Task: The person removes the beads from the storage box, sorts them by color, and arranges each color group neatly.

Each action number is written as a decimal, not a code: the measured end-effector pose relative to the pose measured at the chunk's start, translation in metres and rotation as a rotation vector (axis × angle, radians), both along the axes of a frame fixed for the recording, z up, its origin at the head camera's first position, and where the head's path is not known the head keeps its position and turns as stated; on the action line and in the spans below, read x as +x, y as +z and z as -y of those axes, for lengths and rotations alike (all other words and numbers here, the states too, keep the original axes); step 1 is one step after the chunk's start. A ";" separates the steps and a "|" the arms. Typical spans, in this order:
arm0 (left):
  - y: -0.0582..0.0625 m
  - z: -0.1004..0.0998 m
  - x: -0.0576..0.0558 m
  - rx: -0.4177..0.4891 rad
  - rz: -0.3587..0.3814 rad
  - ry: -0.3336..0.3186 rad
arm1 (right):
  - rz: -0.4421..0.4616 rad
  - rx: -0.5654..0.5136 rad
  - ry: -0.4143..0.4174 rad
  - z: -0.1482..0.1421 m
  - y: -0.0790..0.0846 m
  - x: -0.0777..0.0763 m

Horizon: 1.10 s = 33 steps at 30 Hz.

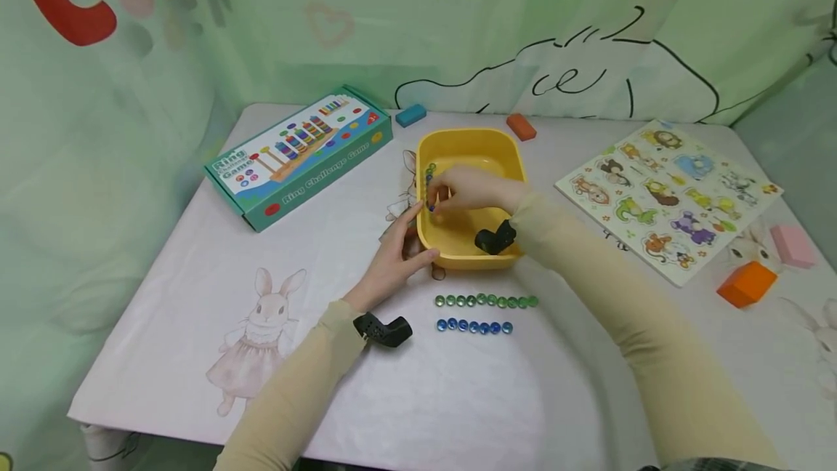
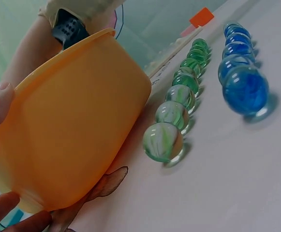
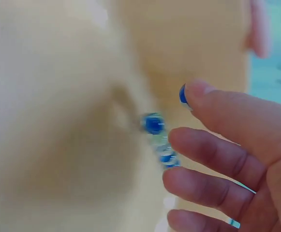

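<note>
A yellow plastic tub [image 1: 477,262] stands on the table. My left hand [image 1: 395,260] holds its near left corner, with the thumb at the rim and the other fingers along the outer side. Inside the tub, my right hand [image 1: 472,187] pinches a blue marble [image 3: 183,95] at the thumb tip. Several blue and green marbles [image 3: 155,124] lie in a line along the tub's left wall, beside the right fingers. In front of the tub, a row of green marbles [image 1: 481,299] and a row of blue marbles [image 1: 474,326] lie on the table.
A Ring Challenge Game box [image 1: 314,166] lies at the back left. Behind the tub are a blue block [image 1: 410,115] and a red-orange block [image 1: 521,126]. To the right lie an animal puzzle board [image 1: 673,195], an orange block [image 1: 747,284] and a pink block [image 1: 794,245].
</note>
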<state>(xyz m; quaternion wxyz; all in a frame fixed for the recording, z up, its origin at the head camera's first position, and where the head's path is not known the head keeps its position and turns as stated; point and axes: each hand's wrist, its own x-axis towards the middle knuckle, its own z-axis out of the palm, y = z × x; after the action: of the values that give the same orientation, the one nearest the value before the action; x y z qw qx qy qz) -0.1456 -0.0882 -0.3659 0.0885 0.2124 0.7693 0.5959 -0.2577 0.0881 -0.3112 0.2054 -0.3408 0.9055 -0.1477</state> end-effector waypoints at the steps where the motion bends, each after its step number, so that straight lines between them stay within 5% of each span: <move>1: 0.000 0.000 0.000 -0.001 -0.001 0.000 | -0.005 -0.011 0.000 -0.001 0.002 0.000; 15: 0.002 0.001 0.001 -0.020 0.004 0.004 | -0.037 -0.091 0.017 -0.027 0.031 0.034; 33: 0.002 -0.001 0.002 0.025 0.048 -0.009 | -0.002 -0.259 -0.043 -0.076 0.027 0.096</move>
<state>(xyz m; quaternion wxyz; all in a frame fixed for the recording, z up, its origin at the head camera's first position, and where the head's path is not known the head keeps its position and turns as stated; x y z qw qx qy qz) -0.1432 -0.0874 -0.3640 0.1069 0.2027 0.7585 0.6100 -0.1618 0.1637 -0.2840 0.1553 -0.3452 0.8861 -0.2675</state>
